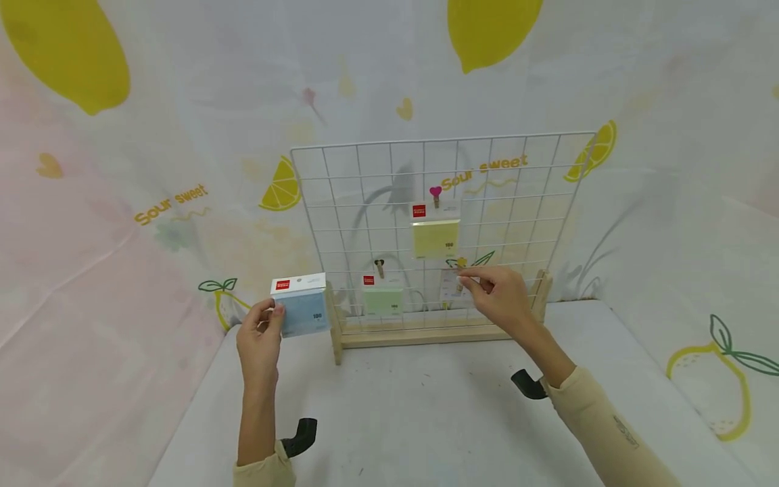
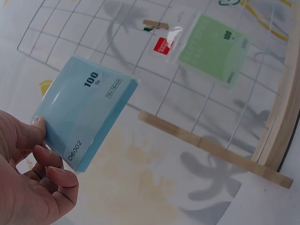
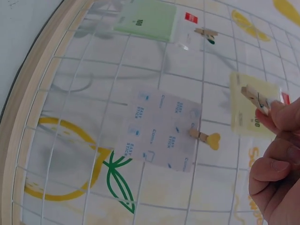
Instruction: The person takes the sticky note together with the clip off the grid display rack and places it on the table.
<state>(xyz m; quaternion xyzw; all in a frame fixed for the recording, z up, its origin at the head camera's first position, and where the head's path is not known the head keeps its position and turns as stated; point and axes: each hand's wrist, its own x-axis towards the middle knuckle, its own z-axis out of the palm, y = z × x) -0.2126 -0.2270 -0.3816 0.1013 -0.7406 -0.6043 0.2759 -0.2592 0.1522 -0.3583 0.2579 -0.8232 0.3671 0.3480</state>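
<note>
My left hand point(image 1: 260, 338) pinches a pack of blue sticky notes point(image 1: 302, 315) by its edge, thumb in front, left of the wire grid rack. The pack has a white header and "100" on its front; the left wrist view shows its blue face point(image 2: 89, 112). Between thumb and fingertips, my right hand point(image 1: 504, 299) pinches a small wooden clothespin point(image 3: 255, 97) in front of the grid. Near that hand, a pale printed packet point(image 3: 161, 129) hangs from a clothespin with a yellow heart point(image 3: 213, 141).
Yellow sticky notes point(image 1: 435, 239) hang under a pink heart clothespin point(image 1: 435, 195). Green sticky notes point(image 1: 383, 300) hang lower left from a dark-topped clothespin point(image 1: 380, 267). The rack's wooden base point(image 1: 420, 336) stands on a white table point(image 1: 420, 419) before a lemon-print backdrop point(image 1: 243, 81).
</note>
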